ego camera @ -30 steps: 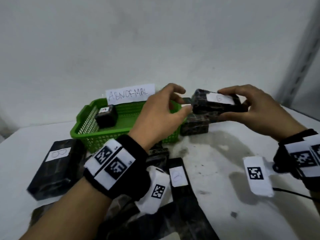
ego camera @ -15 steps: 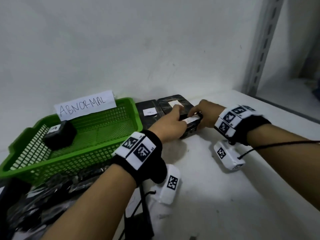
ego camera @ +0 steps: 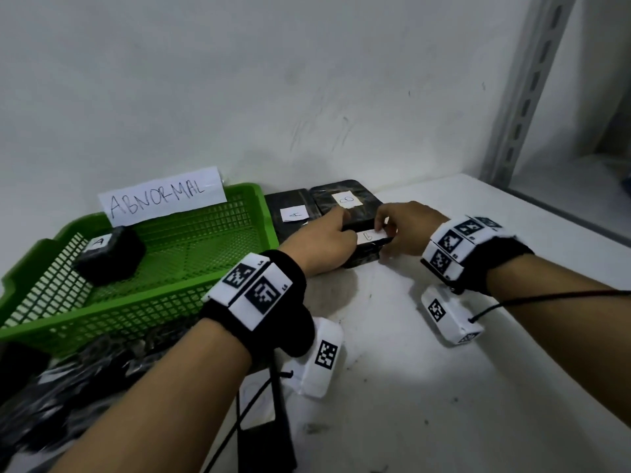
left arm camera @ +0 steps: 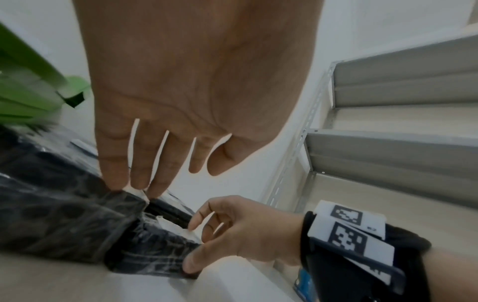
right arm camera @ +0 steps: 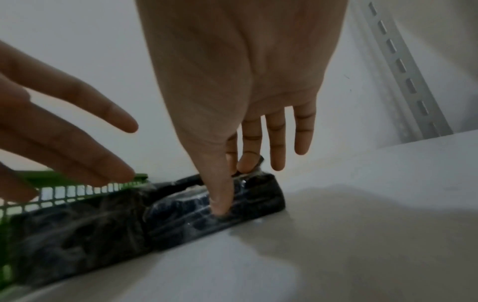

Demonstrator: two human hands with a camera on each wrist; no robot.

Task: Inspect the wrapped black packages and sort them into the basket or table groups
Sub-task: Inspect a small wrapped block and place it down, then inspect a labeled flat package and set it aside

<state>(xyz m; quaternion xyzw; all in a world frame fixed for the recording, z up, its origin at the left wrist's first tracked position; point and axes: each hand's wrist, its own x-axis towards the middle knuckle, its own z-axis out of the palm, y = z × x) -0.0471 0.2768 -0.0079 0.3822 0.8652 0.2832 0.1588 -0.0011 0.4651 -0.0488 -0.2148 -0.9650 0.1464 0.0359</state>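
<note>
A small wrapped black package (ego camera: 363,256) with a white label stands on the table, in front of two flat black packages marked A (ego camera: 290,206) and B (ego camera: 345,196). My right hand (ego camera: 392,230) pinches it: in the right wrist view the thumb (right arm camera: 220,204) presses its near side and the fingers lie over its top. My left hand (ego camera: 327,233) has straight fingers (left arm camera: 121,181) that touch the package's top left edge (left arm camera: 155,251). To the left is the green basket (ego camera: 170,302), labelled ABNORMAL, with one small black package (ego camera: 109,257) in it.
A heap of wrapped black packages (ego camera: 68,387) lies at the near left below the basket. A grey slotted shelf post (ego camera: 532,87) rises at the far right. A black cable (ego camera: 546,297) trails from my right wrist. The white table (ego camera: 444,404) is bare on the near right.
One second ago my right hand held the small package in the air. It now rests on the table in front of package B, and my left fingers have straightened onto it.
</note>
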